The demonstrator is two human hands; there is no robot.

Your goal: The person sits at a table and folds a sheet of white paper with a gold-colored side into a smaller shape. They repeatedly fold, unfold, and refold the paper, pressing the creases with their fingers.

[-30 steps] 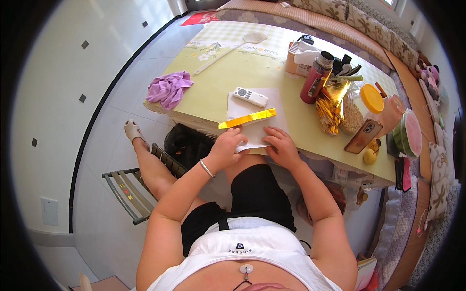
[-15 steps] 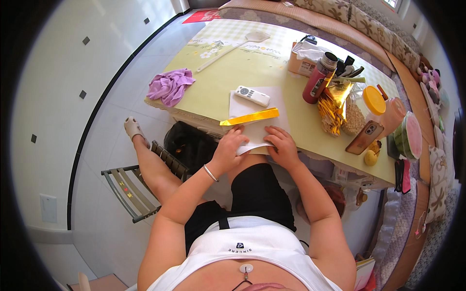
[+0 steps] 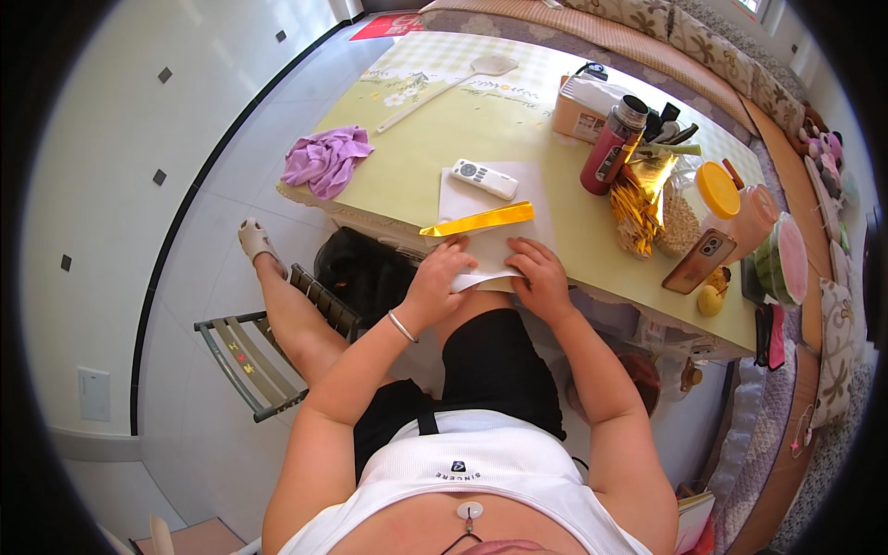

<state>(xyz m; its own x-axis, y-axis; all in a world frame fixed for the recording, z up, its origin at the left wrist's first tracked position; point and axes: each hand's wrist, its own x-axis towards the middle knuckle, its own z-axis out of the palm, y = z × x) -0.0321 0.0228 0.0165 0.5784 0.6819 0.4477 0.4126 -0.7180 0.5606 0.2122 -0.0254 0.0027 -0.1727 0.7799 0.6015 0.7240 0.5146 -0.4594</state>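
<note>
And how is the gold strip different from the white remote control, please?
The gold strip is shiny; the remote control is white with buttons. The gold strip is longer than the remote control. In the picture, the gold strip rises rightward; the remote control slopes down. Both lie on white paper.

Under your fingers [image 3: 530, 252], a white rectangular sheet of paper [image 3: 490, 248] lies on the pale yellow-green tabletop [image 3: 398, 180], its near edge bent upward. A narrow, shiny gold strip [image 3: 477, 220] slants across it, its left end reaching past the sheet.
</note>
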